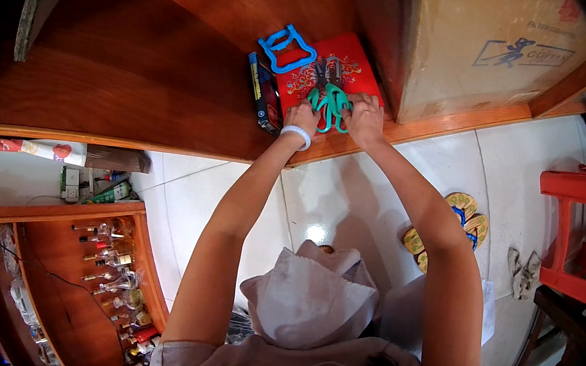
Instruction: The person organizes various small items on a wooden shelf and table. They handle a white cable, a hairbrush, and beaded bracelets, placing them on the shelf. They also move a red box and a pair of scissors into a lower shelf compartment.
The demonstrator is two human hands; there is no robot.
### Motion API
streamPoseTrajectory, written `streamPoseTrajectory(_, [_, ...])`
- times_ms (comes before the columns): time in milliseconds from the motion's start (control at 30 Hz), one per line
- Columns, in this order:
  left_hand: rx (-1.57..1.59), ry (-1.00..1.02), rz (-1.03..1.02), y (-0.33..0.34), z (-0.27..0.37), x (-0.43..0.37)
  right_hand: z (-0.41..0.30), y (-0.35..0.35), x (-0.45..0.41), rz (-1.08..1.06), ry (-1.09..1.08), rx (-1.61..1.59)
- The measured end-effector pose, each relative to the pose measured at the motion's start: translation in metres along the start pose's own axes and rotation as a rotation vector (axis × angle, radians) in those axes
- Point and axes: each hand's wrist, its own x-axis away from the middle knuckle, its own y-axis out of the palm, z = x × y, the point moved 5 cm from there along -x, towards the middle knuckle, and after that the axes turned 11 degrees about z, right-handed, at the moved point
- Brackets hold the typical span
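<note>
A red box (351,48) with a colourful swirl pattern lies on the wooden shelf. Over its front part are green-handled scissors (329,103), seemingly more than one pair, blades pointing away from me. My left hand (303,117), with a pale bangle (296,136) at the wrist, has its fingers at the left side of the handles. From the right, my right hand (364,116) has its fingers on the handles. A blue plastic frame-like handle (298,68) rests on the box's far left corner. Beside the box, at its left, stands a dark printed package (264,93).
A large cardboard box (477,85) stands right of the red box. Patterned slippers (461,207), a red plastic stool (577,188) and a crumpled cloth (523,271) are on the tiled floor at right. At lower left, a wooden cabinet (61,216) holds several bottles (122,280).
</note>
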Motion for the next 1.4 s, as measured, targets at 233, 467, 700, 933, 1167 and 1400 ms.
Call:
streamPoseTrajectory(233, [0.124,-0.21,-0.053,-0.027,0.002,0.007,-0.009,0.022,0.01,-0.109,-0.025,-0.085])
streamPoseTrajectory(467, [0.105,-0.208,-0.089,-0.019,-0.005,0.0,-0.042,0.011,0.028,0.016,-0.187,0.062])
streamPoseTrajectory(700, [-0.131,-0.172,-0.004,-0.034,-0.004,0.011,-0.032,0.033,0.019,0.007,-0.244,0.317])
streamPoseTrajectory(933, [-0.318,-0.029,-0.053,-0.029,-0.006,0.023,-0.026,0.017,0.001,-0.029,-0.326,0.206])
streamPoseTrajectory(1167, [-0.11,0.427,0.35,-0.023,0.027,0.024,-0.008,-0.029,-0.023,0.145,-0.224,-0.015])
streamPoseTrajectory(1400, [1.322,-0.563,-0.116,0.012,0.002,0.013,-0.042,-0.003,0.019,0.135,-0.224,-0.227])
